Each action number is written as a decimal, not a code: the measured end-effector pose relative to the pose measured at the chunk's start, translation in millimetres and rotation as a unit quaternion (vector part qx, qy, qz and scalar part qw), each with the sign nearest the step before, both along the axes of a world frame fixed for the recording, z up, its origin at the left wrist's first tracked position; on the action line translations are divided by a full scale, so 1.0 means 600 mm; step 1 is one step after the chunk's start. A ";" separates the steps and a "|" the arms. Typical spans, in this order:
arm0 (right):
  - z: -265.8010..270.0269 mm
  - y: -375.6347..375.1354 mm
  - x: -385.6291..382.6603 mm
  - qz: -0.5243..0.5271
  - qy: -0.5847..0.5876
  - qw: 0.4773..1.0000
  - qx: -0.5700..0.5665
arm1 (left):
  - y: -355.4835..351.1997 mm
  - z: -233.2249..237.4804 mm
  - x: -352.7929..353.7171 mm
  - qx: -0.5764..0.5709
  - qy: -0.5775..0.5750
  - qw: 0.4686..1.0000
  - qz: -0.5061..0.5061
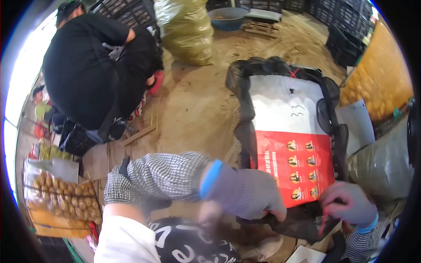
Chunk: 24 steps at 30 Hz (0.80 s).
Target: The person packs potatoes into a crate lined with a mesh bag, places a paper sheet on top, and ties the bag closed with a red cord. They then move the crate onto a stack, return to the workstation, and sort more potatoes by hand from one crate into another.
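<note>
My left hand [252, 193], in a grey glove with a blue cuff, reaches over the near edge of the black mesh [245, 149]. Its fingers are bent down together, and what they hold is hidden. At the mesh's near right corner, my right hand [348, 202], gloved alike, pinches a red string [323, 223] that hangs below the fingers. Between the mesh sides lies a sheet, white [280, 103] at the far part with handwritten marks, and red [280, 153] with small round pictures nearer me.
A person in black [83, 65] crouches at the upper left. Potato bags stand at the left [66, 193] and right [372, 74]. Farther back are a yellowish sack [186, 33], a blue tub [228, 23] and black crates [337, 15]. A wood strip [138, 135] lies on the floor.
</note>
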State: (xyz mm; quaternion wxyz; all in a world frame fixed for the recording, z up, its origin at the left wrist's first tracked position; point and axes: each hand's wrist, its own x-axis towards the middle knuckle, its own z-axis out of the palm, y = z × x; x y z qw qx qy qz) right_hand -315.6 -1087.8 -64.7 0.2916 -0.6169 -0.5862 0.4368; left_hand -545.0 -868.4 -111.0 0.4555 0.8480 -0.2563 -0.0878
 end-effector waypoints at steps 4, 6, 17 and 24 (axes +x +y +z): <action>-0.027 -0.021 0.063 -0.229 0.033 0.963 0.138 | 0.016 0.005 0.002 0.009 0.039 0.998 0.046; -0.024 -0.011 0.057 -0.283 0.053 0.933 0.217 | 0.027 0.028 0.016 0.063 0.105 0.991 0.044; 0.023 0.085 0.019 -0.283 0.544 0.785 0.090 | 0.225 0.008 0.194 -0.553 0.174 0.699 0.418; 0.001 0.149 0.006 -0.253 0.240 0.919 0.184 | 0.187 -0.067 0.303 -0.225 0.062 0.894 0.383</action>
